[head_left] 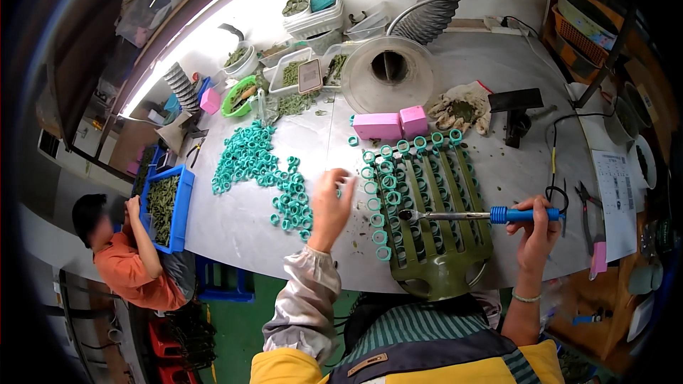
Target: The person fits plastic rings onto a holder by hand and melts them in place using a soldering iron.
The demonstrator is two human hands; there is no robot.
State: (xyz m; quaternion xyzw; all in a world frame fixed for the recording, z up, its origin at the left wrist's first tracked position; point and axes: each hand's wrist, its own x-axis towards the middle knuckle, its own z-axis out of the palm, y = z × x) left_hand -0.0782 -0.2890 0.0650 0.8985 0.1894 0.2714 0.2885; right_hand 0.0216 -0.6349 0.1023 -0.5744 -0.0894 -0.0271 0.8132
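Observation:
My left hand (329, 210) is between a loose heap of teal rings (245, 160) and a green rack. Its fingers are curled and slightly blurred; a bit of teal, apparently a ring (339, 193), shows between thumb and fingers. My right hand (535, 233) grips the blue handle of a soldering iron (455, 215). The iron's metal shaft lies level across the rack, and its dark tip is over the left side. The olive-green slatted rack (437, 274) stands at the table's front edge, with rows of teal rings (385, 183) along its far and left sides and between its slats.
Pink blocks (377, 126), a dirty glove (462, 107) and a clear suction hood (359, 82) sit beyond the rack. Pliers (587, 213) and a printed sheet (616, 192) lie at right. At far left, a person in orange (139, 270) works at a blue crate (183, 213).

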